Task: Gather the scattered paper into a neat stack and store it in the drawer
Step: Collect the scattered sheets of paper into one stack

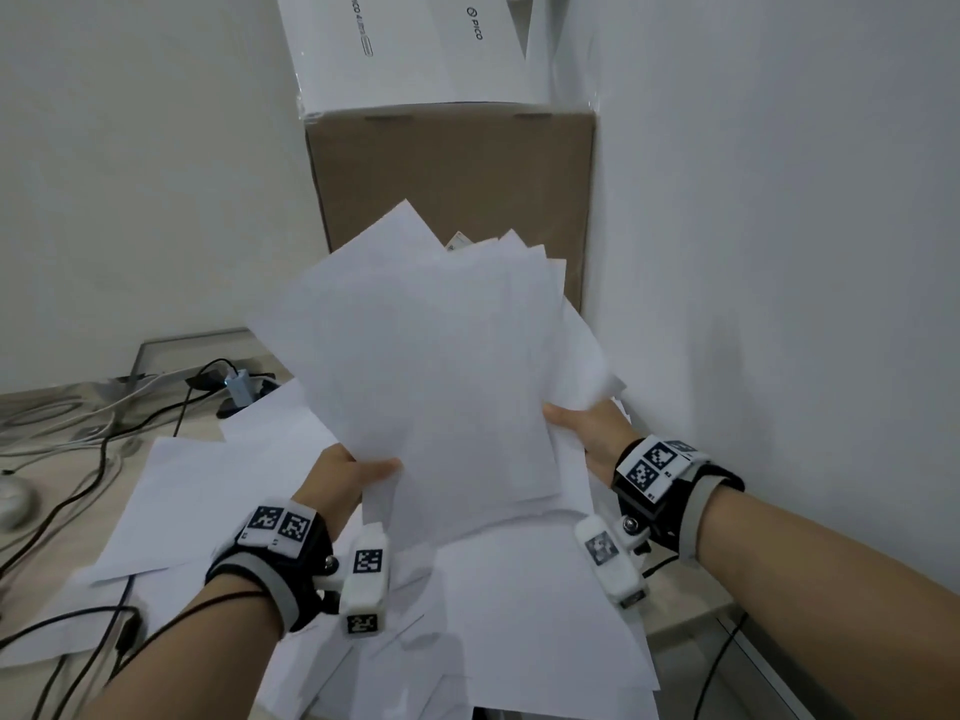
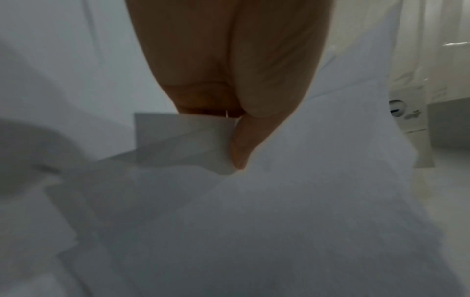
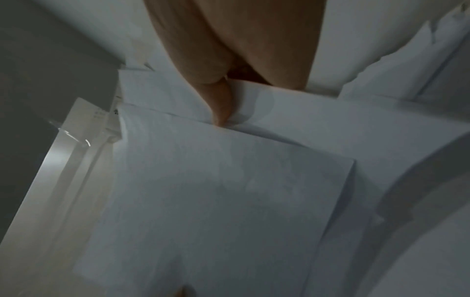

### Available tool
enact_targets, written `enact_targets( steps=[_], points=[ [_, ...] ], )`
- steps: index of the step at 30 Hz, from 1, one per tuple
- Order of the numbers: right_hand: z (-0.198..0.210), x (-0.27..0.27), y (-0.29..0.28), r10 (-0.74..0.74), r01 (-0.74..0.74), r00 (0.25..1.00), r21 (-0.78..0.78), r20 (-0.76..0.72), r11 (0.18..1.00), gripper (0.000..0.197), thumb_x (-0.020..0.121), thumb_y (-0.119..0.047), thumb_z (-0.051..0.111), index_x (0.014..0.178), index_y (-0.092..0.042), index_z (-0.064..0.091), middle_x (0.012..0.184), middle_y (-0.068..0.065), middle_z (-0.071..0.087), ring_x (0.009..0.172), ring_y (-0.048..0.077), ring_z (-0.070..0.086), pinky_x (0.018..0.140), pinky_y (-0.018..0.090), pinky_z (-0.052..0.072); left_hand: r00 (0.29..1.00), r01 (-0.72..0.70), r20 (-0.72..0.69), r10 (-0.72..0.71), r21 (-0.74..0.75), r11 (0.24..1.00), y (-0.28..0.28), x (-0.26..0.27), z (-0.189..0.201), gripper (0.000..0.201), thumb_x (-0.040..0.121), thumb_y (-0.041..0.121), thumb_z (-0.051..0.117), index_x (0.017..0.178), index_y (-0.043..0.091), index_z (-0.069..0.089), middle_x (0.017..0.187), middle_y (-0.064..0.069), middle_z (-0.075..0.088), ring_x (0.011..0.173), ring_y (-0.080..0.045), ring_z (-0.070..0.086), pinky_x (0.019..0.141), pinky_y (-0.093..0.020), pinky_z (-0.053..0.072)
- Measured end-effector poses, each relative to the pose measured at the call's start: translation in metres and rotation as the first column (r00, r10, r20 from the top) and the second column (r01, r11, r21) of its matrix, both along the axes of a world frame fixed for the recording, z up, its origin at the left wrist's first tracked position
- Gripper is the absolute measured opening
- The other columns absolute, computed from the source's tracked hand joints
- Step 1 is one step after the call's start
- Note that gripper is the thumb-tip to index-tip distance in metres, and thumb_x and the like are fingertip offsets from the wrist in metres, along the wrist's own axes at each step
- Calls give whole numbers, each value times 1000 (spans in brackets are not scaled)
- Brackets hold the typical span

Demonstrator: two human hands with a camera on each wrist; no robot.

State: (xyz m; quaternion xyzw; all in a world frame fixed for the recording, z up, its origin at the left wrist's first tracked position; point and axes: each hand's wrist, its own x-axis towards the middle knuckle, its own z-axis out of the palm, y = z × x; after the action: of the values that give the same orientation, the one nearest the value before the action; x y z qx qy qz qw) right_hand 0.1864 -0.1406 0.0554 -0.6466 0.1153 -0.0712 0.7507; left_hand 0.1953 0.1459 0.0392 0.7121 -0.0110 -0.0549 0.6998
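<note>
Both hands are holding a fanned bundle of white paper sheets (image 1: 431,366) above the tabletop (image 1: 72,459). The left hand (image 1: 340,478) is pinching the bundle's near left edge, thumb on top, fingers underneath. The right hand (image 1: 587,420) is gripping the right edge, fingers hidden behind the sheets. More loose sheets (image 1: 519,605) are lying scattered on the tabletop below. A brown cardboard box (image 1: 452,184) is standing at the far side, with cables (image 1: 104,433) lying at the left.

Soft, even light fills the head view, with wide-angle bending at its edges. Both wrist views are dim, grainy and blurred, the paper (image 2: 279,221) grey with shadow.
</note>
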Motion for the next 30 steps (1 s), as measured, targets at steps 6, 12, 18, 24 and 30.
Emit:
enact_targets(
  steps=[6,12,18,24,30],
  points=[
    [28,14,-1,-25,18,992,53,127,998,41,82,-2,69,121,5,58,119,18,64,112,31,60,103,45,44,985,-127,90,147,-200,972,-10,31,44,41,80,-2,71,119,-8,59,112,-19,68,102,-35,65,84,-37,53],
    [7,8,-3,141,-136,989,116,-37,984,40,74,-4,76,110,8,65,109,24,68,98,35,67,90,49,52,984,-101,109,142,-317,943,-19,37,39,45,81,2,71,124,8,60,114,-9,70,102,-27,67,78,-34,54],
    [8,24,-8,-19,16,1000,140,15,990,45,66,-6,83,107,4,67,108,20,69,103,35,65,95,53,49,971,-108,171,168,-311,944,-21,45,54,28,83,-3,68,108,9,63,105,-5,69,95,-22,66,82,-34,51],
    [47,24,-19,52,-60,988,47,144,997,45,67,-12,82,107,0,67,102,11,73,95,23,69,87,35,56,967,-25,239,90,-260,965,-13,56,82,34,81,-3,68,114,2,62,110,-11,70,97,-25,69,78,-31,56],
    [-4,36,-21,84,-86,996,-72,-33,994,97,33,-40,96,117,-4,64,109,10,71,107,29,64,99,46,47,988,9,153,11,-128,992,-15,46,51,34,76,3,75,108,13,66,110,-8,72,100,-27,68,81,-38,54]
  ],
)
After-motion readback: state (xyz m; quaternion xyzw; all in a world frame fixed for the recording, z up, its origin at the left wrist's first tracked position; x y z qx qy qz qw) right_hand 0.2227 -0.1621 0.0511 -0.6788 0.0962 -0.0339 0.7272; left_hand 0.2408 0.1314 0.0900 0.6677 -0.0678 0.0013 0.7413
